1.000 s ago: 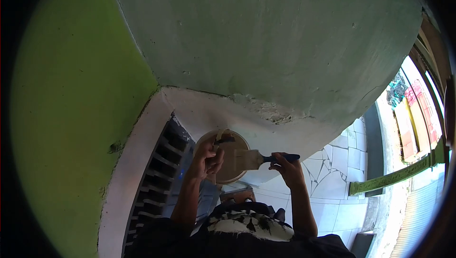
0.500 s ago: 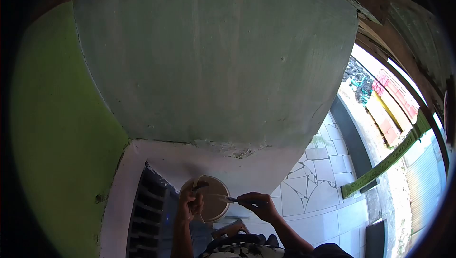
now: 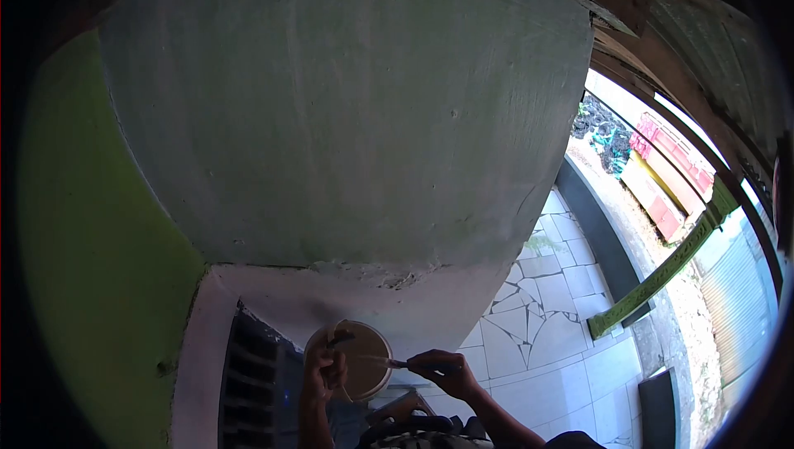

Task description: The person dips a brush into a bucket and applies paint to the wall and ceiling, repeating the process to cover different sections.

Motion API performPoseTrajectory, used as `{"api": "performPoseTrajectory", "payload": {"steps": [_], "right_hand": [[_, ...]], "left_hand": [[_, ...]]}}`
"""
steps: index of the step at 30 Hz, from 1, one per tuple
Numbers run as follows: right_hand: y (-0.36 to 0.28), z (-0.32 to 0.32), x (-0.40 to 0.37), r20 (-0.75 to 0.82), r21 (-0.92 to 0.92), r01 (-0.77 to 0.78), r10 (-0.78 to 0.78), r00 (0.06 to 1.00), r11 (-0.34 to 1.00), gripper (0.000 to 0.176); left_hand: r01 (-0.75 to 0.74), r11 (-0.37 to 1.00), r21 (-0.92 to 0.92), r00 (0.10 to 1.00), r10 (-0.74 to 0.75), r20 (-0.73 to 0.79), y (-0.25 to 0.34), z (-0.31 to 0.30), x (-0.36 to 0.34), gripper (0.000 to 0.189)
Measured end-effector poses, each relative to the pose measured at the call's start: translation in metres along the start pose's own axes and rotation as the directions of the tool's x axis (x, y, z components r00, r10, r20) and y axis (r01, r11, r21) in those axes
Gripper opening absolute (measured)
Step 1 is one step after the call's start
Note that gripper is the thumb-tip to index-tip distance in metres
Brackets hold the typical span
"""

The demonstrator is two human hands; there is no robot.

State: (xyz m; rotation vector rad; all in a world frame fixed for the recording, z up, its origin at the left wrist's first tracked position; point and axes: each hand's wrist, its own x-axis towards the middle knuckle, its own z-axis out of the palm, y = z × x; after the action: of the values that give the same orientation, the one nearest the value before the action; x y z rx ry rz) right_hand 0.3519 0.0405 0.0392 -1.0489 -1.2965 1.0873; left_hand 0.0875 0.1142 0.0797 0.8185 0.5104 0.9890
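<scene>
Over the near-left rim of a pale round bucket (image 3: 386, 379) with a beige-brown inside, my left hand (image 3: 324, 369) is closed. The bucket's thin pale handle runs up to this fist from both sides. A small dark flat piece (image 3: 341, 338) juts out past the top of the fist; what it is I cannot tell. My right hand (image 3: 449, 372), at the bucket's right, grips a slim tool (image 3: 397, 363) with a dark handle. Its pale, narrow end points left over the bucket's mouth, towards my left fist.
A grey-green wall (image 3: 356, 135) with a rough, chipped lower edge (image 3: 397, 277) fills the front. Left are a bright green wall (image 3: 91, 226) and a dark slatted opening (image 3: 251, 374). White tiled floor (image 3: 538, 317) and a green post (image 3: 653, 284) lie right.
The view has shifted, so the wall edge and bucket sit lower and more to the left. Both hands keep their grips; the tool's pale end still lies over the bucket.
</scene>
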Motion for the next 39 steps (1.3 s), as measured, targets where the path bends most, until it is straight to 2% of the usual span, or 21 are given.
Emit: {"api": "performPoseTrajectory", "payload": {"steps": [2, 5, 9, 11, 14, 18, 20, 27, 29, 30, 32, 34, 35, 36, 38, 39], "right_hand": [[-0.004, 0.0, -0.001, -0.01, -0.132, 0.084, -0.086, 0.996, 0.988, 0.021], [-0.007, -0.003, -0.002, 0.014, -0.232, 0.15, -0.15, 0.989, 0.961, 0.021], [-0.009, -0.003, -0.004, -0.05, -0.123, 0.116, -0.122, 0.991, 0.986, 0.021], [-0.012, -0.005, -0.005, 0.007, -0.252, 0.238, -0.244, 0.97, 0.938, 0.022], [-0.015, -0.008, -0.009, 0.006, -0.168, 0.154, -0.155, 0.988, 0.974, 0.022], [-0.017, -0.01, -0.013, -0.042, -0.105, 0.125, -0.13, 0.991, 0.987, 0.021], [-0.021, -0.012, -0.012, -0.003, -0.212, 0.197, -0.202, 0.979, 0.957, 0.021], [-0.047, -0.018, -0.011, 0.04, -0.315, 0.242, -0.242, 0.97, 0.918, 0.019], [-0.055, -0.029, -0.008, -0.006, -0.367, 0.204, -0.221, 0.975, 0.908, 0.017], [-0.077, -0.031, -0.006, -0.093, -0.263, 0.055, -0.082, 0.992, 0.963, 0.014], [-0.117, -0.047, 0.0, -0.146, -0.214, 0.088, -0.121, 0.982, 0.973, 0.016], [-0.174, -0.059, 0.003, -0.215, -0.249, 0.245, -0.3, 0.929, 0.937, 0.02], [-0.203, -0.065, 0.005, -0.215, -0.333, 0.375, -0.457, 0.863, 0.865, 0.022], [-0.231, -0.068, 0.008, -0.201, -0.416, 0.487, -0.6, 0.774, 0.768, 0.023], [-0.284, -0.068, 0.013, -0.147, -0.672, 0.524, -0.788, 0.598, 0.524, 0.023], [-0.307, -0.069, 0.02, -0.062, -0.768, 0.53, -0.864, 0.499, 0.361, 0.023]], "left_hand": [[0.019, 1.0, -0.017, 0.999, -0.019, 0.028, 0.004, 0.005, 0.0, 0.059], [-0.012, 0.997, 0.071, 1.0, 0.011, 0.022, 0.007, 0.014, 0.002, 0.059], [-0.02, 0.997, 0.078, 1.0, 0.019, 0.022, 0.009, 0.018, 0.002, 0.06], [-0.023, 0.998, 0.057, 0.999, 0.021, 0.04, 0.01, 0.021, 0.003, 0.06], [-0.051, 0.994, 0.099, 0.998, 0.047, 0.039, 0.012, 0.027, 0.005, 0.059], [0.01, 0.997, 0.076, 0.995, -0.017, 0.095, 0.014, 0.028, 0.006, 0.059], [0.013, 0.998, 0.069, 0.993, -0.021, 0.115, 0.014, 0.031, 0.007, 0.059], [0.002, 1.0, 0.027, 0.991, -0.006, 0.134, 0.015, 0.039, 0.012, 0.058], [-0.01, 1.0, 0.019, 0.987, 0.007, 0.159, 0.021, 0.041, 0.012, 0.058], [-0.015, 1.0, 0.018, 0.988, 0.012, 0.157, 0.025, 0.041, 0.012, 0.059], [-0.024, 1.0, 0.016, 0.987, 0.021, 0.158, 0.028, 0.041, 0.011, 0.06], [-0.047, 0.999, 0.018, 0.991, 0.045, 0.128, 0.029, 0.04, 0.009, 0.06], [-0.047, 0.999, 0.016, 0.99, 0.045, 0.132, 0.029, 0.04, 0.008, 0.06], [-0.035, 0.999, 0.02, 0.991, 0.033, 0.132, 0.029, 0.04, 0.007, 0.06], [-0.018, 1.0, 0.022, 0.99, 0.015, 0.137, 0.028, 0.039, 0.004, 0.06], [-0.018, 1.0, 0.014, 0.989, 0.015, 0.149, 0.028, 0.038, 0.005, 0.059]]}}
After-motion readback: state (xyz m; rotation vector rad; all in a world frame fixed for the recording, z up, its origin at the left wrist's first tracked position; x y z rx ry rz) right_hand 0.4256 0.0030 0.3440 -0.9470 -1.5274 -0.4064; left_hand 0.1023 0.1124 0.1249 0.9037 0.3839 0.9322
